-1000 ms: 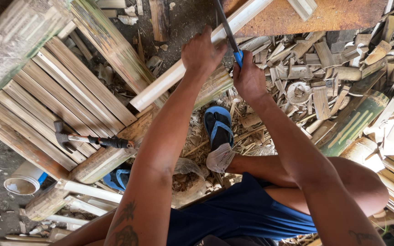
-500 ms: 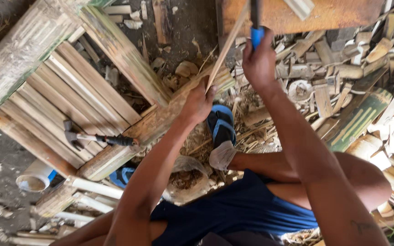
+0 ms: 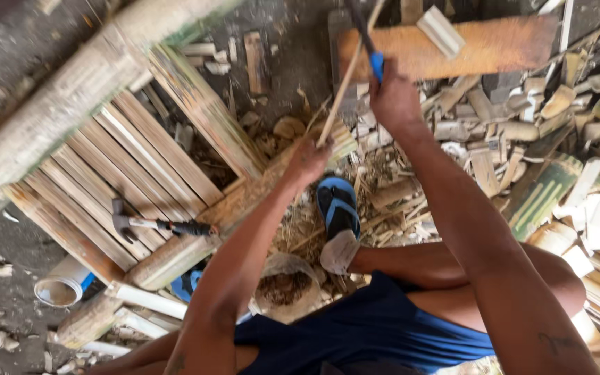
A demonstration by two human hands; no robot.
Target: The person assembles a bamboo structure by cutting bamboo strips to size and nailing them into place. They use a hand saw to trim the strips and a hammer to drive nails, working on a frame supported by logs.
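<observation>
Bamboo strip [image 3: 345, 83] stands pinched upright in left hand [image 3: 307, 161]; right hand [image 3: 395, 101] grips blue-handled blade [image 3: 368, 38]—keep fingers low, below the edge.

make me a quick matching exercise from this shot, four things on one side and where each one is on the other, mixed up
Things:
1. hammer
2. thin bamboo strip
3. blue-handled tool
4. white cup

Places:
a. gripped in the right hand
b. lying on the slatted bamboo panel
c. on the ground at lower left
d. held upright by the left hand

Pairs: 1-b, 2-d, 3-a, 4-c
</observation>
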